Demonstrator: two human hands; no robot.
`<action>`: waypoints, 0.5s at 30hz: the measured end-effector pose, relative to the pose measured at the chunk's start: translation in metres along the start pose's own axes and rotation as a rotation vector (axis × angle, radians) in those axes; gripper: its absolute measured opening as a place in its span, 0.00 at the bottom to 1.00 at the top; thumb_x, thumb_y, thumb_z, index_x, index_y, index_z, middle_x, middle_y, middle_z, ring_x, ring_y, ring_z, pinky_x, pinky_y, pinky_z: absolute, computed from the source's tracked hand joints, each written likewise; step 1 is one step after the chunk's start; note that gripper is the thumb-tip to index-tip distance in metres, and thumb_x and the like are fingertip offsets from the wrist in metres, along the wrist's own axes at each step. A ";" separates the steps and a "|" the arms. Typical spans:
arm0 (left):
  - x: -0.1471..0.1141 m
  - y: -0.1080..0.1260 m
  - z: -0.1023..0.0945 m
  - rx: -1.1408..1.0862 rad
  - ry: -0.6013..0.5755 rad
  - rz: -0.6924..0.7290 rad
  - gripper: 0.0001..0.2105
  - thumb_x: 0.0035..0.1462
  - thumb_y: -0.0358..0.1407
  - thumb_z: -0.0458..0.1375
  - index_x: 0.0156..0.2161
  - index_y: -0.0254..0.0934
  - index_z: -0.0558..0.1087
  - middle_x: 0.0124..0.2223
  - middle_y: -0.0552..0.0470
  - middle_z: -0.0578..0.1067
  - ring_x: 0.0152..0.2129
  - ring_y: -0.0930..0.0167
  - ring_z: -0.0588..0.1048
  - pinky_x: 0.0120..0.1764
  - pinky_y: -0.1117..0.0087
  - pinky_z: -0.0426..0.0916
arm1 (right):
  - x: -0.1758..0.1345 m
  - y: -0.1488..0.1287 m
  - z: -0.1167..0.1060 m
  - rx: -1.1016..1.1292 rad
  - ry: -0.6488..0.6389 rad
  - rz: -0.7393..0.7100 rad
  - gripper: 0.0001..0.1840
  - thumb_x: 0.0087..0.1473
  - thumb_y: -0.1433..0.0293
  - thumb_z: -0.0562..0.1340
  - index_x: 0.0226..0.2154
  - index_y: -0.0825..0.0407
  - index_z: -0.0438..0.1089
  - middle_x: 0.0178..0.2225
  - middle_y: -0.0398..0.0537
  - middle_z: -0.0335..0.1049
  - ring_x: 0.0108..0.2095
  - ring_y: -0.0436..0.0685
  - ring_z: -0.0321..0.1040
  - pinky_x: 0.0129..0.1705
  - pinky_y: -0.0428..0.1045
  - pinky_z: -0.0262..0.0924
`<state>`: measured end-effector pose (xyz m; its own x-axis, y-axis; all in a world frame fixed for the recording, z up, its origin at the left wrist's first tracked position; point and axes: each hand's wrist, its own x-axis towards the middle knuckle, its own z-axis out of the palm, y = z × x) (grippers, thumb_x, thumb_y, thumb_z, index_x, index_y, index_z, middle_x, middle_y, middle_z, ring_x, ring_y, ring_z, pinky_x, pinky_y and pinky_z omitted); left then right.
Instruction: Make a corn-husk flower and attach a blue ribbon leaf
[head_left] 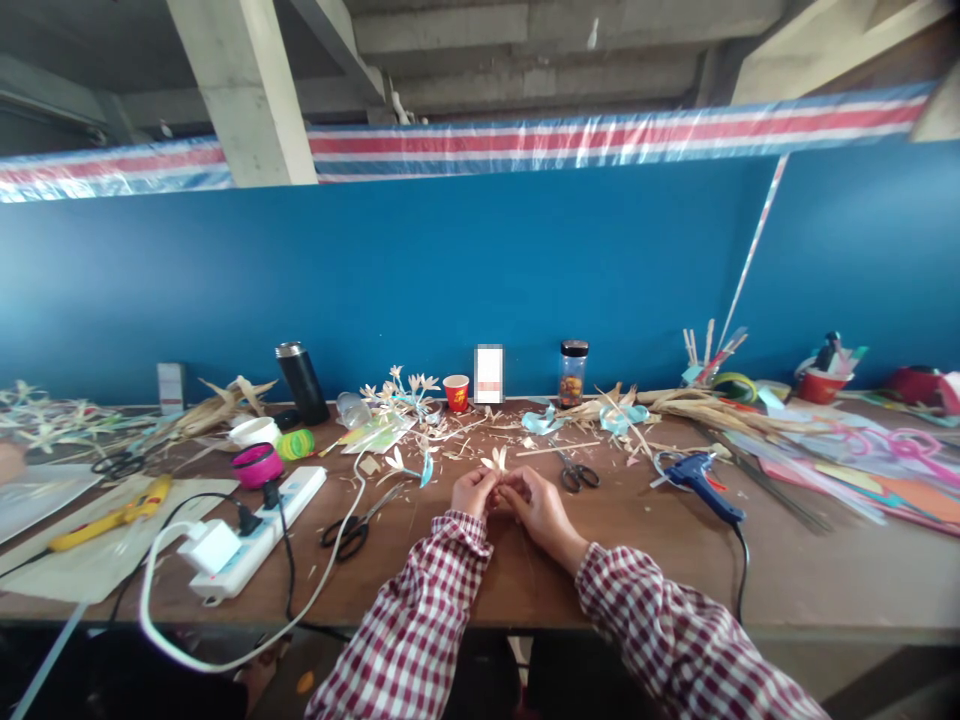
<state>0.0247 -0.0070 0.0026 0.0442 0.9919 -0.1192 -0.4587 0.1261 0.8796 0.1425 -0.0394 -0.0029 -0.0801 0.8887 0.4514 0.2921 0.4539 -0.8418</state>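
Both hands meet at the middle of the table, around a small pale flower that looks made of dried husk [495,459]. My left hand [474,494] pinches it from the left, its petals pointing up above the fingertips. My right hand [534,502] has its fingers closed at the flower's base; the stem is hidden by the fingers. Black-handled scissors [579,476] lie just beyond my right hand. To the left rest another pale flower with a blue stem [409,468] and a second pair of scissors [352,530].
A white power strip [289,510] with cables and a yellow glue gun [120,515] occupy the left side. At right lies a blue glue gun [701,482]. Along the back stand a black bottle [301,385], a red cup [456,393], a jar [574,378] and husk scraps [697,405].
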 end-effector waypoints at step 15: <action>0.001 -0.001 -0.001 0.017 0.002 0.002 0.13 0.32 0.37 0.67 0.21 0.31 0.71 0.15 0.58 0.65 0.12 0.82 0.61 0.15 0.80 0.56 | -0.001 -0.003 0.000 -0.001 -0.004 0.004 0.09 0.52 0.63 0.56 0.32 0.52 0.65 0.28 0.47 0.72 0.25 0.53 0.68 0.25 0.46 0.61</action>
<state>0.0247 -0.0058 0.0008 0.0411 0.9921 -0.1182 -0.4434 0.1241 0.8877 0.1421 -0.0417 -0.0012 -0.0828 0.8908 0.4467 0.2938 0.4501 -0.8432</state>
